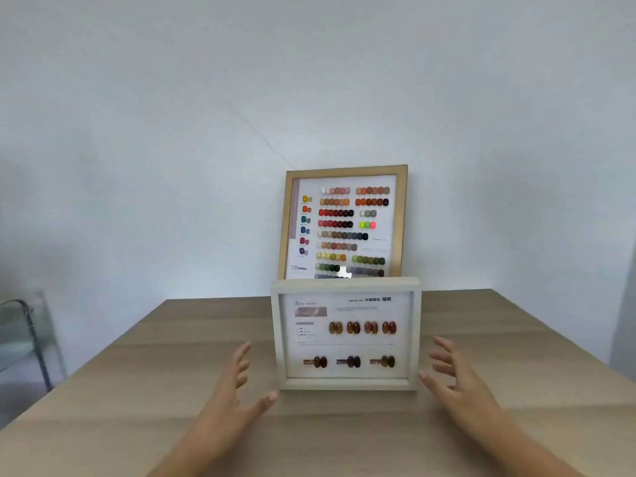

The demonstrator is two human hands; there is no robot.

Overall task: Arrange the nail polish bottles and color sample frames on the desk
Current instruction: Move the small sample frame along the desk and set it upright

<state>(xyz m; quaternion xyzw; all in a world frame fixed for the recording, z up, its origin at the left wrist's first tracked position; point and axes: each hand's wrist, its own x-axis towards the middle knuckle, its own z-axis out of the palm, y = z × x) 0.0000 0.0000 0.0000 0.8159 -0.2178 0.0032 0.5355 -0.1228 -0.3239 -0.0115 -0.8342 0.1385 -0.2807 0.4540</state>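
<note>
A pale, plain wall (172, 132) fills the upper half of the view; a thin crack runs diagonally down it towards the top left corner of the rear frame. Below it, a light wood-grain tabletop (137, 390) spans the lower half, its far edge meeting the wall. At the far left, off the tabletop, stands a blurred chair (31, 335) with a dark metal frame and a clear seat or back.

A wood frame (344, 222) stands on the tabletop at its far edge, leaning back against the wall. It holds a white chart with many rows of small colour swatches. Directly in front of it, a white frame (347, 333) stands upright, covering the lower edge of the wood frame. Its card shows four pairs of amber-brown samples in an upper row and three darker samples in a lower row, with printed text too small to read.

The left hand (237, 383) hovers just beside the white frame's left edge, fingers spread open, thumb near the lower corner; contact cannot be confirmed. The right hand (451, 376) mirrors it at the right edge, fingers spread open, holding nothing.
</note>
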